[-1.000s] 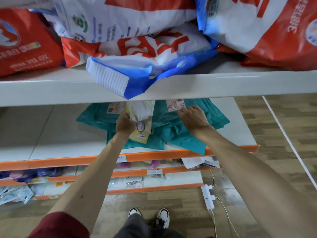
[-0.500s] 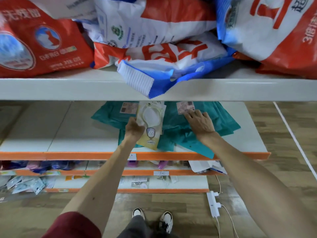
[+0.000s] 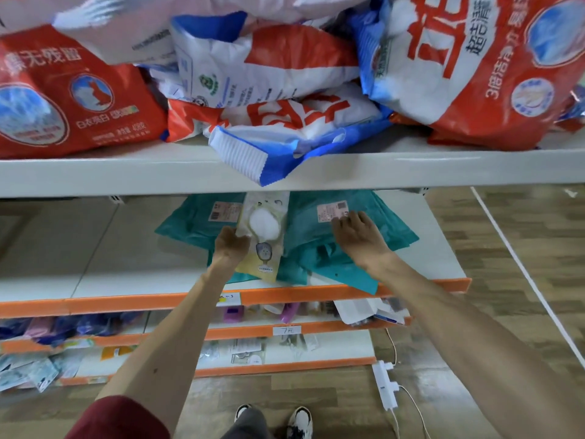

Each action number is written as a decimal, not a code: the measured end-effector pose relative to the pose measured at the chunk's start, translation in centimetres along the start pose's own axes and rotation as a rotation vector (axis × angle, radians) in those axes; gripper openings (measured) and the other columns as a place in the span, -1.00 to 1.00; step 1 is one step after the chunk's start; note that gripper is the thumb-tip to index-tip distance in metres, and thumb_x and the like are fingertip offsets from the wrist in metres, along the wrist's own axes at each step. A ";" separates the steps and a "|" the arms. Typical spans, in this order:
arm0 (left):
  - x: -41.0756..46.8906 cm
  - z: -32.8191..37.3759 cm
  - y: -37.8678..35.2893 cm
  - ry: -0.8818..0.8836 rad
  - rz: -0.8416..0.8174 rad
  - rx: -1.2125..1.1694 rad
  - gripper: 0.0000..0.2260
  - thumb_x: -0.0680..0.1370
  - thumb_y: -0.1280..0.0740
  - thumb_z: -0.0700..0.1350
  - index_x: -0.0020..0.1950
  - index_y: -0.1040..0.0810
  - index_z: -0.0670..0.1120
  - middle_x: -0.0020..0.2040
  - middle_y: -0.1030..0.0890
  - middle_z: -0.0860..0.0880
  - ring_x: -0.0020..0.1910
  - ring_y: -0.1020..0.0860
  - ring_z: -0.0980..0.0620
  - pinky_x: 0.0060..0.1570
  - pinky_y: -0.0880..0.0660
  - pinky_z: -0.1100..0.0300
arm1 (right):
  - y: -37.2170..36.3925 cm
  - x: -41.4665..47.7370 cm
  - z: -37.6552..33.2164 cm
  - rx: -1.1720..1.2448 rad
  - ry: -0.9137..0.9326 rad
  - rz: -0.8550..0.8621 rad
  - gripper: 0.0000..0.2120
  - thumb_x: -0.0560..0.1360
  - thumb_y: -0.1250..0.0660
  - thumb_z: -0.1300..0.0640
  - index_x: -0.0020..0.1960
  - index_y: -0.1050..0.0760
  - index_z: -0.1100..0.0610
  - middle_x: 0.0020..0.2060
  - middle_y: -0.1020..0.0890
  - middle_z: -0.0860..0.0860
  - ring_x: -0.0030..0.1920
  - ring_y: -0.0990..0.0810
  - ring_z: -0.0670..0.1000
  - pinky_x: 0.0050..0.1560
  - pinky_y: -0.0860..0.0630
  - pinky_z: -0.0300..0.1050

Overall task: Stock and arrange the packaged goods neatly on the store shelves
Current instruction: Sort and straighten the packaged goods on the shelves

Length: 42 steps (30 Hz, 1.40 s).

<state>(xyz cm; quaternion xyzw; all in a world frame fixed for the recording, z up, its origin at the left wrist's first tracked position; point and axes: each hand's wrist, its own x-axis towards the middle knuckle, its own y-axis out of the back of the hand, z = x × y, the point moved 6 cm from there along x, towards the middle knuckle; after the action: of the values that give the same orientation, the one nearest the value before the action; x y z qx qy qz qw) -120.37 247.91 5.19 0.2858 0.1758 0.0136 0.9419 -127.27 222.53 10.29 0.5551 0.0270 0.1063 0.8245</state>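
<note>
Teal flat packages [image 3: 376,229] with pink labels lie in a loose pile on the middle white shelf [image 3: 95,267]. On top of them lies a pale yellow packet [image 3: 264,245] with a round white window. My left hand [image 3: 232,245] holds this packet at its left edge. My right hand [image 3: 356,232] lies flat with spread fingers on the right teal package, just below its label. The far end of the pile is hidden under the upper shelf.
The upper shelf [image 3: 95,172] carries big red, white and blue detergent bags [image 3: 72,99]; one blue-edged bag [image 3: 253,153] hangs over its front. Lower orange-edged shelves [image 3: 285,331] hold small packets. A white power strip [image 3: 384,386] lies on the wooden floor beside my shoes [image 3: 299,421].
My view has tilted up, showing more of the upper shelf. My right hand's fingers have spread flatter on the teal package. My left hand stays at the yellow packet.
</note>
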 end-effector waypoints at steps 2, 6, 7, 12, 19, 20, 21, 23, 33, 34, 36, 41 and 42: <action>0.2 0.2 -0.2 -0.016 0.009 0.011 -0.84 0.55 -0.22 -0.18 -0.03 -0.55 -0.23 -0.01 -0.62 -0.26 0.01 -0.59 -0.24 -0.19 -0.39 0.08 | 1.1 0.6 2.2 0.036 -0.099 0.078 -0.49 0.02 -0.52 0.41 -0.07 -0.48 0.27 -0.36 -0.58 0.14 -0.28 -0.56 0.18 -0.18 -0.51 -0.04; -0.5 1.1 -1.1 -0.040 0.017 0.112 -0.79 0.61 -0.16 -0.24 0.09 -0.54 -0.30 0.15 -0.57 -0.31 0.16 -0.53 -0.25 -0.12 -0.32 0.13 | 5.6 0.6 6.3 0.312 -0.368 0.060 -0.79 0.41 -0.43 0.23 0.01 -0.52 0.22 -0.09 -0.65 0.20 -0.07 -0.62 0.22 -0.05 -0.51 0.01; -0.7 1.4 -1.4 -0.060 0.014 0.145 -0.78 0.62 -0.14 -0.25 0.09 -0.53 -0.31 0.14 -0.58 -0.30 0.16 -0.53 -0.23 -0.12 -0.32 0.13 | 5.5 0.4 6.9 0.387 -0.392 0.039 -0.92 0.53 -0.30 0.19 -0.03 -0.50 0.21 0.04 -0.63 0.20 0.06 -0.59 0.23 0.01 -0.49 0.05; -0.4 0.9 -1.9 -0.082 -0.028 0.125 -0.81 0.58 -0.17 -0.25 -0.19 -0.50 -0.24 -0.02 -0.63 -0.30 0.03 -0.60 -0.23 -0.16 -0.43 0.11 | 1.9 0.0 8.4 0.883 -0.767 0.049 -0.79 0.61 -0.11 0.18 -0.06 -0.48 0.23 -0.06 -0.59 0.23 0.03 -0.59 0.26 -0.12 -0.50 0.08; -0.7 0.5 -2.5 0.012 -0.069 0.133 -0.70 0.48 -0.44 0.01 -0.30 -0.46 -0.14 -0.35 -0.54 -0.06 -0.36 -0.50 0.00 -0.51 -0.29 0.27 | -6.5 -3.2 5.1 1.595 -1.249 -0.124 -0.88 0.54 -0.35 0.20 -0.13 -0.45 0.20 -0.32 -0.53 0.06 -0.37 -0.48 -0.04 -0.53 -0.36 -0.26; -0.6 0.5 -2.6 0.021 -0.067 0.151 -0.70 0.47 -0.45 0.00 -0.33 -0.45 -0.13 -0.34 -0.55 -0.07 -0.32 -0.51 -0.02 -0.48 -0.29 0.22 | -7.3 -3.5 4.8 1.645 -1.271 -0.103 -0.86 0.54 -0.38 0.16 -0.12 -0.45 0.18 -0.32 -0.52 0.03 -0.36 -0.48 -0.07 -0.54 -0.36 -0.27; -0.3 0.3 -2.6 0.034 -0.062 0.149 -0.70 0.46 -0.45 -0.01 -0.36 -0.46 -0.12 -0.34 -0.55 -0.06 -0.28 -0.52 -0.04 -0.45 -0.28 0.20 | -7.7 -3.5 4.6 1.681 -1.279 -0.095 -0.86 0.54 -0.39 0.15 -0.11 -0.45 0.16 -0.32 -0.53 0.01 -0.36 -0.49 -0.08 -0.53 -0.37 -0.29; -0.2 0.0 -2.5 0.041 -0.058 0.139 -0.69 0.45 -0.45 -0.07 -0.43 -0.44 -0.10 -0.45 -0.52 -0.01 -0.35 -0.49 -0.01 -0.43 -0.27 0.20 | -8.0 -3.2 4.4 1.724 -1.275 -0.107 -0.88 0.53 -0.40 0.15 -0.09 -0.49 0.19 -0.28 -0.58 0.04 -0.32 -0.55 -0.05 -0.43 -0.46 -0.24; -1.4 0.7 2.0 -0.038 -0.027 -0.101 -0.80 0.45 -0.36 -0.25 -0.36 -0.46 -0.13 -0.49 -0.44 -0.01 -0.50 -0.39 0.06 -0.36 -0.39 0.18 | -4.2 -1.8 4.7 1.671 -1.114 -0.130 -0.77 0.55 -0.35 0.09 -0.22 -0.51 0.19 -0.26 -0.61 0.11 -0.33 -0.59 0.02 -0.41 -0.49 -0.21; -1.6 0.9 3.0 -0.051 -0.034 -0.122 -0.80 0.46 -0.35 -0.26 -0.35 -0.46 -0.13 -0.46 -0.43 -0.03 -0.48 -0.38 0.04 -0.37 -0.37 0.18 | -3.5 -1.6 4.6 1.687 -1.097 -0.119 -0.76 0.56 -0.33 0.09 -0.24 -0.49 0.18 -0.30 -0.59 0.11 -0.35 -0.56 0.02 -0.45 -0.47 -0.25; -2.0 0.9 5.2 -0.069 -0.039 -0.171 -0.80 0.50 -0.32 -0.29 -0.32 -0.47 -0.13 -0.44 -0.44 -0.04 -0.47 -0.37 0.03 -0.45 -0.35 0.22 | -2.1 -0.9 4.0 1.692 -1.063 -0.090 -0.72 0.56 -0.33 0.08 -0.29 -0.42 0.16 -0.36 -0.51 0.11 -0.41 -0.48 0.01 -0.52 -0.37 -0.29; -4.4 -1.6 13.5 -0.166 0.076 -0.271 -0.87 0.37 -0.34 -0.22 -0.13 -0.59 -0.23 -0.36 -0.54 -0.11 -0.42 -0.44 0.00 -0.44 -0.36 0.21 | 1.6 1.8 -1.1 1.741 -0.996 -0.081 -0.83 0.54 -0.35 0.15 -0.09 -0.58 0.27 -0.27 -0.59 0.18 -0.34 -0.50 0.05 -0.31 -0.37 -0.13; -5.0 -2.6 15.4 -0.189 0.099 -0.247 -0.79 0.32 -0.33 -0.18 -0.13 -0.60 -0.26 -0.36 -0.55 -0.11 -0.44 -0.45 0.01 -0.45 -0.37 0.23 | 2.4 2.4 -2.9 1.726 -0.972 -0.083 -0.83 0.55 -0.35 0.15 -0.05 -0.58 0.27 -0.24 -0.60 0.21 -0.33 -0.49 0.05 -0.31 -0.36 -0.12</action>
<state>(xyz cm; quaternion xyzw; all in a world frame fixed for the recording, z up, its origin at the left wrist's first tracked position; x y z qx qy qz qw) -124.80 261.60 13.15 0.1759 0.0692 0.0544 0.9805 -125.74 226.54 11.58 0.9473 -0.2265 -0.2178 0.0620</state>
